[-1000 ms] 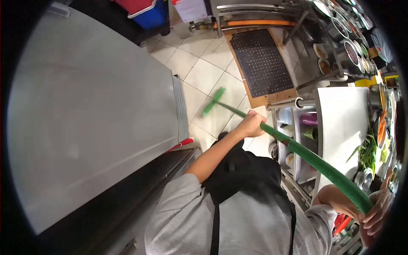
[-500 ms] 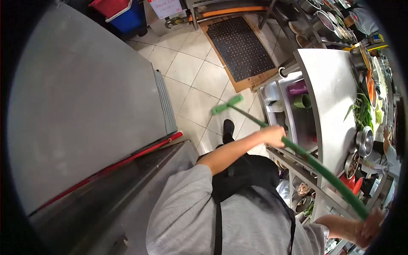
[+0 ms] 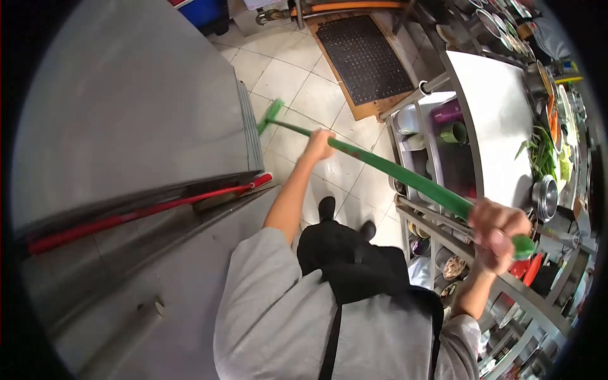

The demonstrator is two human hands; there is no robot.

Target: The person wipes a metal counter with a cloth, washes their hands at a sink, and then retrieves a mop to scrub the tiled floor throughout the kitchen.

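1. Leaning along the left side is a red-handled tool, its long shaft lying in the gap between the big steel appliance and the lower steel surface beneath it; its red end shows just past the appliance's corner.
2. Just right of that corner, the green broom head sits low at the pale tiled floor, close beside the ribbed edge of the appliance. Whether the bristles touch the tiles cannot be told.
3. The green broom handle runs from the head on a slant down to the right, crossing over the floor and in front of the shelving.
4. The left hand is closed around the handle on its lower stretch, near the head, with the arm held out straight from the grey sleeve.
5. Below, the person's grey shirt and black apron fill the bottom middle, with two dark shoes on the tiles just above.
6. A black perforated mat lies on the floor at the top middle, well apart from the broom head.
7. The right hand is clamped in a fist on the top end of the handle, whose green tip pokes out just past the fingers.
8. Farthest right, a steel counter carries greens and metal bowls, with open shelves of containers under it.
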